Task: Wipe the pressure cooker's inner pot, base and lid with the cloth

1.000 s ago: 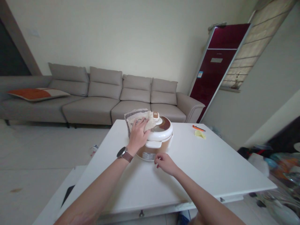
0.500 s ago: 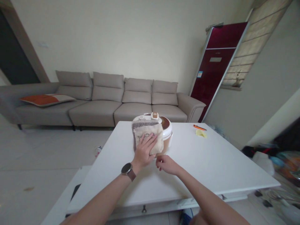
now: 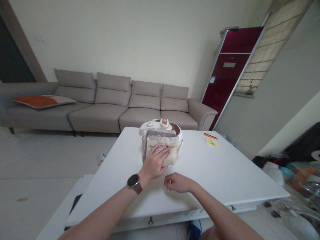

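Observation:
A white and tan rice cooker (image 3: pixel 151 127) stands near the middle of the white table (image 3: pixel 220 173). A beige cloth with a grey edge (image 3: pixel 172 144) hangs over its front side. My left hand (image 3: pixel 154 163), with a watch on the wrist, presses flat against the cloth, fingers stretched out. My right hand (image 3: pixel 176 182) rests on the table just in front of the cooker, fingers curled in loosely, with nothing that I can see in it.
An orange-handled tool (image 3: pixel 210 135) and a yellow scrap (image 3: pixel 212 142) lie at the table's far right. A grey sofa (image 3: pixel 112 110) with an orange cushion (image 3: pixel 40 101) stands behind. A dark red cabinet (image 3: pixel 230 70) is at the back right. Clutter lies on the floor at right (image 3: pixel 295 180).
My left hand has brought the cloth from the cooker's lid down over its front side. My right hand has drawn back a little from the cooker's base toward me.

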Motion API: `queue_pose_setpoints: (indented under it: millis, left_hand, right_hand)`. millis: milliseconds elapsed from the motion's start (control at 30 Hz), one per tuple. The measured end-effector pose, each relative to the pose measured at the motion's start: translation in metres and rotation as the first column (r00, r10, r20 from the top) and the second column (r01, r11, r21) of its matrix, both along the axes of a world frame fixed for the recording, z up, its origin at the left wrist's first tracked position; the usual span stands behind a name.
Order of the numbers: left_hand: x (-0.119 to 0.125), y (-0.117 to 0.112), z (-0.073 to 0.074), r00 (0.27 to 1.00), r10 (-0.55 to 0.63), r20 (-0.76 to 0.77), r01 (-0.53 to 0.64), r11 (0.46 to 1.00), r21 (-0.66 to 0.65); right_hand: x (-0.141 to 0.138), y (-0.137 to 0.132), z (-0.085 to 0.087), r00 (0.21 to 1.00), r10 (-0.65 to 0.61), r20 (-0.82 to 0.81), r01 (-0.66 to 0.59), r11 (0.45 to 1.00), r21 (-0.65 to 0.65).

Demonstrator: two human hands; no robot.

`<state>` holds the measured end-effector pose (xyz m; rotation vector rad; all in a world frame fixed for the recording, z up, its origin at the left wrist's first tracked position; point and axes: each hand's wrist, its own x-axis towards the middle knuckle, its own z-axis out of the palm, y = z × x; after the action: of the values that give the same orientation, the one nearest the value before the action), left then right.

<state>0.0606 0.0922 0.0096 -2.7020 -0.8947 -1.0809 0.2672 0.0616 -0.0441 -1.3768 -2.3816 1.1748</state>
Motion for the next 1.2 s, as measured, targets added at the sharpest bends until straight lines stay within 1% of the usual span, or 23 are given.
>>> queue_pose_setpoints:
  millis: [100, 167, 233, 300, 367, 433, 500, 533, 567, 633, 667, 700, 733, 800, 867, 900, 933, 967, 1000, 1100, 1200]
  left_hand:
    - [-0.014, 0.002, -0.005, 1.0, 0.008, 0.021, -0.008, 1.0, 0.011]
    - [-0.024, 0.003, -0.01, 0.998, 0.021, 0.065, -0.022, 1.0, 0.022]
    - [-0.034, 0.006, -0.015, 0.985, 0.063, 0.158, -0.067, 0.998, 0.018]
    - [-0.042, 0.012, -0.019, 0.942, 0.146, 0.302, -0.142, 0.989, -0.034]
    - [-0.047, 0.019, -0.021, 0.849, 0.262, 0.459, -0.213, 0.964, -0.157]
    - [-0.049, 0.027, -0.021, 0.703, 0.402, 0.587, -0.238, 0.91, -0.339]
    - [-0.046, 0.034, -0.019, 0.542, 0.527, 0.655, -0.193, 0.836, -0.513]
    - [-0.044, 0.036, -0.017, 0.47, 0.573, 0.671, -0.155, 0.802, -0.577]
    - [-0.042, 0.038, -0.016, 0.414, 0.607, 0.679, -0.117, 0.775, -0.621]
    - [-0.037, 0.04, -0.014, 0.352, 0.636, 0.686, -0.066, 0.748, -0.66]
    - [-0.034, 0.04, -0.014, 0.341, 0.639, 0.69, -0.061, 0.747, -0.662]
    - [-0.033, 0.04, -0.014, 0.346, 0.631, 0.694, -0.066, 0.754, -0.653]
    - [-0.031, 0.039, -0.016, 0.368, 0.612, 0.7, -0.079, 0.77, -0.633]
    - [-0.029, 0.035, -0.019, 0.457, 0.532, 0.713, -0.111, 0.829, -0.548]
    - [-0.026, 0.03, -0.022, 0.579, 0.414, 0.702, -0.122, 0.896, -0.427]
    - [-0.024, 0.027, -0.023, 0.624, 0.366, 0.691, -0.118, 0.918, -0.38]
    - [-0.022, 0.024, -0.023, 0.644, 0.346, 0.682, -0.116, 0.926, -0.36]
    - [-0.019, 0.022, -0.023, 0.636, 0.359, 0.683, -0.118, 0.92, -0.374]
    - [-0.017, 0.02, -0.022, 0.602, 0.401, 0.69, -0.121, 0.901, -0.418]
    - [-0.013, 0.022, -0.02, 0.428, 0.568, 0.703, -0.101, 0.803, -0.587]
    - [-0.015, 0.031, -0.026, 0.279, 0.667, 0.691, -0.039, 0.727, -0.686]
  right_hand:
    - [0.003, 0.0, 0.002, 1.0, 0.018, -0.012, -0.018, 1.0, 0.02]
    - [0.005, 0.001, 0.002, 1.0, 0.026, -0.006, -0.026, 0.999, 0.022]
    - [0.007, 0.002, 0.002, 1.0, 0.031, 0.004, -0.031, 0.999, 0.008]
    - [0.008, 0.002, 0.002, 0.999, 0.032, 0.01, -0.032, 0.999, -0.004]
    - [0.01, 0.003, 0.003, 1.0, 0.03, 0.005, -0.03, 1.0, -0.007]
    - [0.011, 0.003, 0.003, 1.0, 0.026, -0.004, -0.026, 1.0, -0.014]
    - [0.012, 0.004, 0.003, 1.0, 0.02, -0.008, -0.02, 0.999, -0.028]
    - [0.012, 0.004, 0.002, 1.0, 0.018, -0.006, -0.018, 0.999, -0.035]
    - [0.013, 0.003, 0.003, 1.0, 0.019, -0.004, -0.019, 0.999, -0.036]
    - [0.012, 0.003, 0.003, 1.0, 0.027, -0.003, -0.027, 0.999, -0.029]
    - [0.012, 0.003, 0.003, 0.999, 0.033, -0.003, -0.033, 0.999, -0.023]
    - [0.012, 0.003, 0.003, 0.999, 0.037, -0.002, -0.037, 0.999, -0.017]
    - [0.011, 0.003, 0.004, 0.999, 0.037, 0.0, -0.037, 0.999, -0.015]
    - [0.01, 0.003, 0.004, 0.999, 0.032, 0.003, -0.032, 0.999, -0.019]
    - [0.01, 0.004, 0.003, 0.999, 0.032, 0.003, -0.032, 0.999, -0.027]
    - [0.009, 0.004, 0.003, 0.999, 0.035, 0.001, -0.035, 0.999, -0.03]
    - [0.009, 0.004, 0.002, 0.999, 0.039, 0.001, -0.039, 0.999, -0.033]
    - [0.008, 0.004, 0.002, 0.999, 0.042, 0.004, -0.042, 0.998, -0.036]
    - [0.008, 0.005, 0.002, 0.999, 0.044, 0.008, -0.044, 0.998, -0.038]
    - [0.006, 0.005, 0.002, 0.999, 0.049, 0.019, -0.048, 0.998, -0.032]
    - [0.005, 0.004, 0.002, 0.998, 0.058, 0.024, -0.058, 0.998, -0.014]
